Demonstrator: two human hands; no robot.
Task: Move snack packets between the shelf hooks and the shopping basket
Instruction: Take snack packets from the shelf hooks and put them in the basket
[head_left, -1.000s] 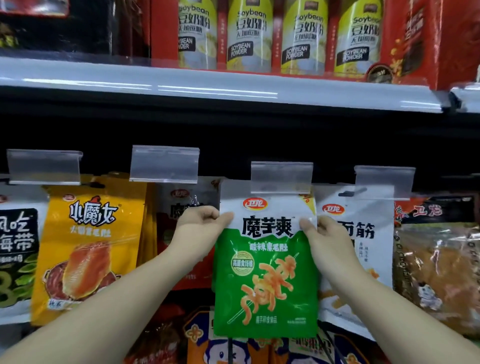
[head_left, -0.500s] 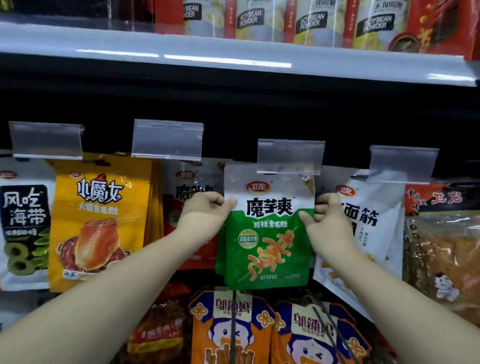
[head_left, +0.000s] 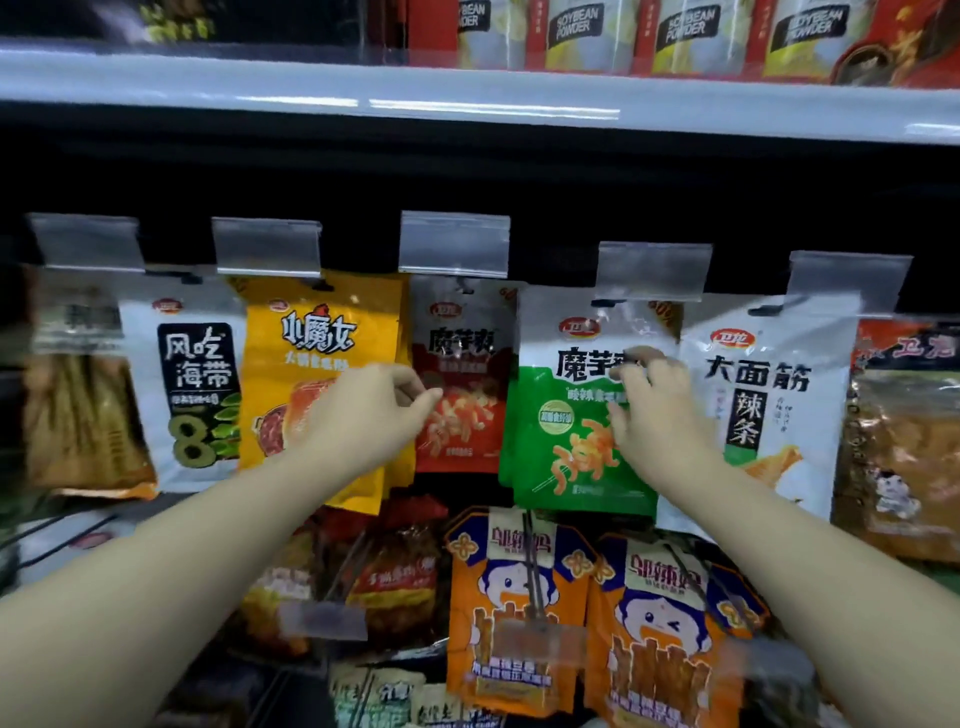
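Snack packets (head_left: 582, 415) under a grey shelf (head_left: 467, 104)

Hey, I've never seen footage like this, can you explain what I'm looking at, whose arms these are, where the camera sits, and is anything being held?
There is no machine here. The two bare arms belong to a person wearing a wide-angle camera on the head, so the single picture looks forward and down at a shop display.

Snack packets hang in a row from hooks under clear tag holders: a seaweed packet, a yellow packet, a red packet, a green and white packet and a white packet. Orange packets hang lower down. Soybean powder packs stand on the shelf above.

The left hand is in front of the yellow and red packets, fingers loosely curled, holding nothing. The right hand is over the green and white packet, which hangs from its hook; whether its fingers touch it is too blurred to tell. No basket shows.
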